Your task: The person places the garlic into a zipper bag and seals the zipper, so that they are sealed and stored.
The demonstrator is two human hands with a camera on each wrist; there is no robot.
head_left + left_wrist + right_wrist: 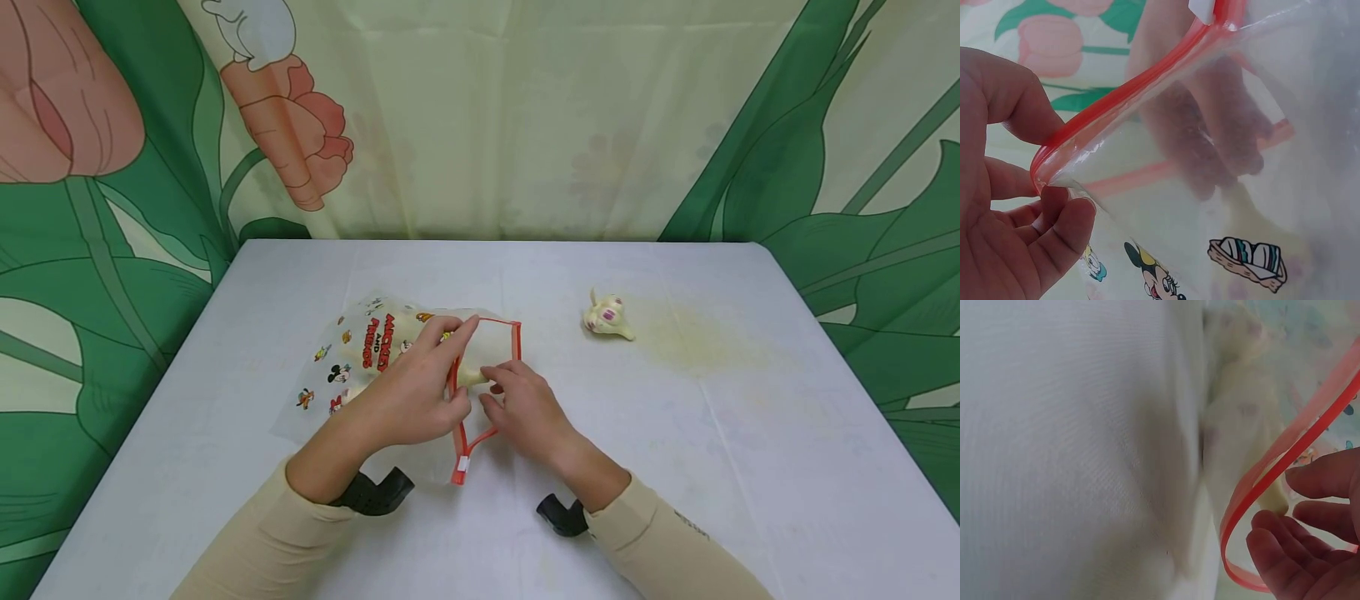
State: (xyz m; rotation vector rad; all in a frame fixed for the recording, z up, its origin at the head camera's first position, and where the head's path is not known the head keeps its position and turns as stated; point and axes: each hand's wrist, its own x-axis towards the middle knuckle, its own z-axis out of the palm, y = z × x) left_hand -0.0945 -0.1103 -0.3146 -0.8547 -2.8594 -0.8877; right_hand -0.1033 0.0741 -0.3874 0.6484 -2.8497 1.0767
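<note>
My left hand [420, 392] holds a clear zip bag [1141, 150] by its red-edged mouth, thumb and fingers at the rim. Cartoon figures and red lettering cover the bag, which lies to the left with its mouth facing right. At that mouth my right hand [528, 408] reaches in, fingers apart and slightly bent. Its fingertips are right at the end of a pale yellow toy [1272, 497] inside the bag. Through the plastic the toy's body looks blurred, with pinkish spots. A white-tabbed zip slider [462, 463] sits at the near corner.
A small cream toy animal [607, 317] with pink marks lies at the back right of the white table [675, 500]. A faint yellowish stain [697, 342] spreads beside it. Behind the table hangs a printed curtain [510, 125]. Black wrist mounts [378, 492] hang under the forearms.
</note>
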